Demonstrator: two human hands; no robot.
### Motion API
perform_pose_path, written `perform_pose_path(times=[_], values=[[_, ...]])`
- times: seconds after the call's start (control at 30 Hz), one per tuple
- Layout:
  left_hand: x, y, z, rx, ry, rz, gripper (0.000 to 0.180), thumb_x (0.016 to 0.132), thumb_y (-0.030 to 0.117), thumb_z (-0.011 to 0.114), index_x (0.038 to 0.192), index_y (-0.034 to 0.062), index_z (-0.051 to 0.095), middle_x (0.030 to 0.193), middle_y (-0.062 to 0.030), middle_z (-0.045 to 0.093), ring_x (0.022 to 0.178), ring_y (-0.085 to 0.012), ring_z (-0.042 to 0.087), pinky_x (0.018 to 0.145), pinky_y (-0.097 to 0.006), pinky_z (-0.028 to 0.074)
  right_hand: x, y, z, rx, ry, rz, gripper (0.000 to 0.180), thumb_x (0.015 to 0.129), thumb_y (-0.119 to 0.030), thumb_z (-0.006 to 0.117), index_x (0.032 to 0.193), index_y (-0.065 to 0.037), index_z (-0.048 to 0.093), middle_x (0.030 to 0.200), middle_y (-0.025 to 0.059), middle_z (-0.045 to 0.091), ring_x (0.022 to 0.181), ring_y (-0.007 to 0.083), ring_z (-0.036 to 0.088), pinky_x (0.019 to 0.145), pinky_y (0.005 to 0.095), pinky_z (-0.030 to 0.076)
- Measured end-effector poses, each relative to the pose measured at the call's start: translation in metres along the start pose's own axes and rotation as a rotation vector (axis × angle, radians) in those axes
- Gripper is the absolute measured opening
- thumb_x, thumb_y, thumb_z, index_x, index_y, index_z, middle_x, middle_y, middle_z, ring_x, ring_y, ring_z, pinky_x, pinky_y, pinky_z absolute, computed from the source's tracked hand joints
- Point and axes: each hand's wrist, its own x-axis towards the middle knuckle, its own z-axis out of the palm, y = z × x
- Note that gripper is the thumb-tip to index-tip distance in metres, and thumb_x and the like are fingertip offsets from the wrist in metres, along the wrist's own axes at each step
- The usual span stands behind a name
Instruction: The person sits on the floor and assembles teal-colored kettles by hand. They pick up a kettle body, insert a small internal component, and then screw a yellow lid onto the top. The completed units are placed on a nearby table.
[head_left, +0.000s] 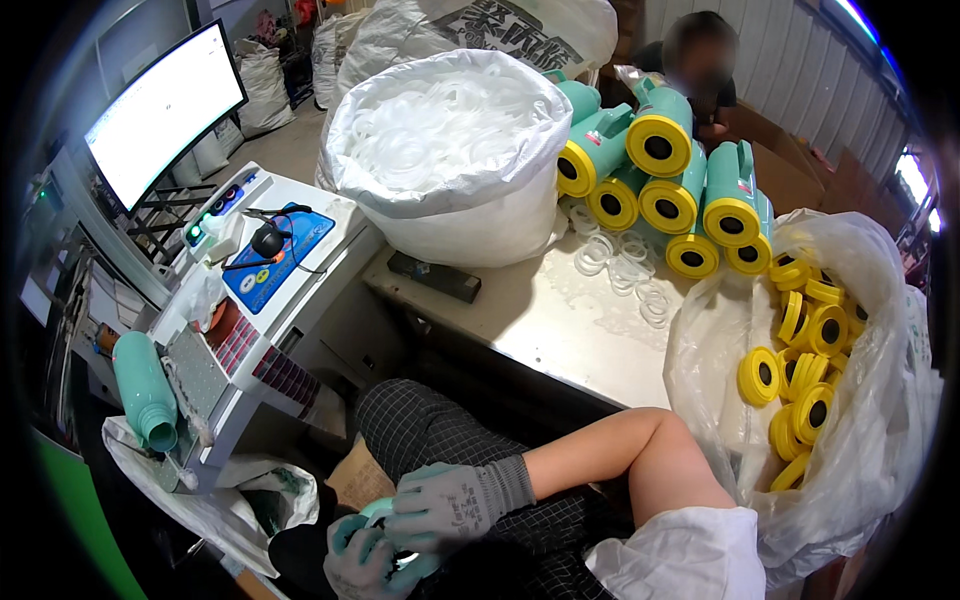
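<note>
Over my lap, both hands wear grey gloves with teal coating and close around a teal bottle [377, 508]. Only a small rounded part of it shows between the gloves, along with a pale edge. My right hand [437, 508] lies over its top with the fingers bent. Lower and to the left, my left hand [362, 562] wraps round it from the side. To the left, an uncapped teal bottle [146, 385] lies tilted on the edge of the white machine, its mouth toward me.
White rings fill a big woven sack [460, 220] on the table [520, 320]. Loose rings [625, 262] lie beside stacked teal bottles with yellow lids [665, 205]. Yellow lids [815, 350] fill a plastic bag at right. A monitor [165, 110] stands left; another person [700, 70] is behind the bottles.
</note>
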Motion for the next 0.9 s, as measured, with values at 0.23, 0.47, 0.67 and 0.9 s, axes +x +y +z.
perform_pose_path(times=[0.23,0.47,0.67,0.9], values=[[0.015,0.009,-0.007,-0.008,0.037,0.075,0.029,0.072,0.024,0.089,0.088,0.0086,0.07,0.09,-0.0097,0.065,0.101,-0.0388,0.062,0.088,-0.05,0.052,-0.005,0.014,-0.01,0.214,-0.101,0.021,0.049,0.077,-0.037,0.082,0.117,-0.011,0.07,0.13,0.008,0.06,0.127,0.0289,0.055,0.108,0.0468,0.045],[0.018,0.004,-0.004,0.081,0.037,0.2,0.026,0.075,0.024,0.087,0.089,0.0085,0.072,0.098,-0.0119,0.068,0.105,-0.0384,0.062,0.095,-0.058,0.049,-0.006,0.004,-0.017,0.167,-0.334,0.139,0.05,0.077,-0.04,0.083,0.119,-0.017,0.069,0.126,0.0009,0.06,0.123,0.0238,0.052,0.099,0.0409,0.046],[0.004,-0.008,-0.005,0.062,0.035,0.223,0.026,0.078,0.03,0.084,0.086,0.0077,0.072,0.102,-0.0134,0.069,0.107,-0.0397,0.063,0.105,-0.064,0.046,0.016,-0.003,-0.024,0.22,-0.445,0.194,0.039,0.084,-0.037,0.079,0.116,-0.017,0.07,0.122,0.0021,0.061,0.117,0.0232,0.056,0.097,0.042,0.049],[0.007,0.001,-0.011,0.185,0.001,0.191,0.031,0.086,0.031,0.079,0.101,0.004,0.073,0.107,-0.0156,0.071,0.104,-0.0404,0.065,0.108,-0.062,0.045,-0.001,-0.011,-0.004,0.376,-0.444,0.347,0.034,0.089,-0.037,0.075,0.113,-0.013,0.07,0.116,0.0078,0.064,0.103,0.0242,0.069,0.088,0.0427,0.055]])
